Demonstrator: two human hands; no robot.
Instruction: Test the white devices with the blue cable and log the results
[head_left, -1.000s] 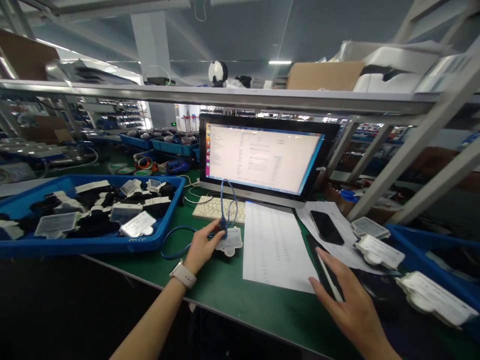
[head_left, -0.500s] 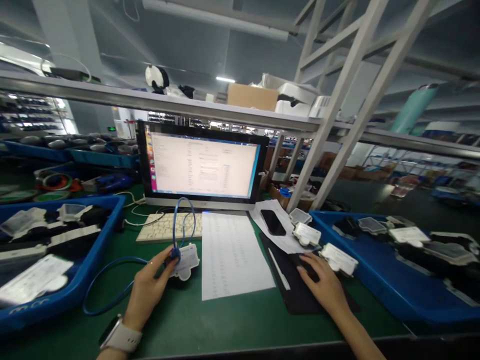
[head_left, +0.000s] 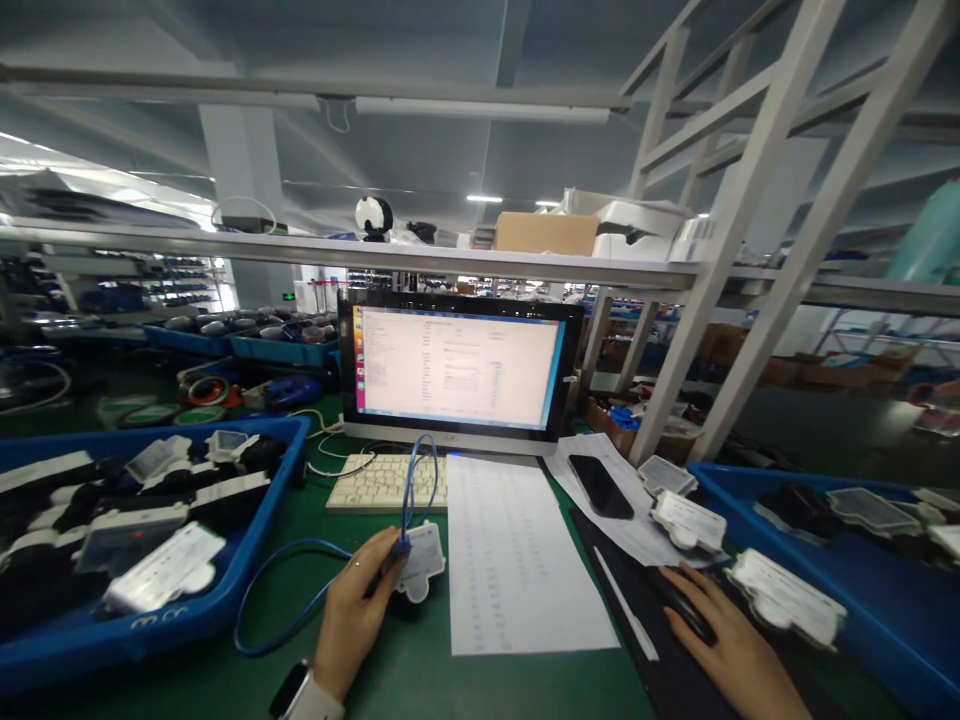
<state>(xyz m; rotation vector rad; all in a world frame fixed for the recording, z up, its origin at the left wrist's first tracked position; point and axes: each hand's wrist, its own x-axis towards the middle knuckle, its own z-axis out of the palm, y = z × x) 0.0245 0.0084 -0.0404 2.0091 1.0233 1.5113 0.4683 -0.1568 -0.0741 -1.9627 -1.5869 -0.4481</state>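
Black phone (head_left: 601, 487) on a paper sheet (head_left: 637, 537), cardboard box (head_left: 546, 234) on the overhead shelf (head_left: 450, 262)

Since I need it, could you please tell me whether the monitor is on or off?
On: the monitor is lit, with coloured icons along the left edge of its screen.

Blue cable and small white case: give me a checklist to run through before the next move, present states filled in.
1. Left hand gripping the blue cable by its end: ok.
2. Cable end seated in the small white case: cannot tell, fingers hide the joint.
3. Cable slack: ok, it curves loosely on both sides of the hand.
4. Right hand on the black mouse: ok.
5. Monitor lit: ok.
6. On-screen text correct: cannot tell, too small and blurred.
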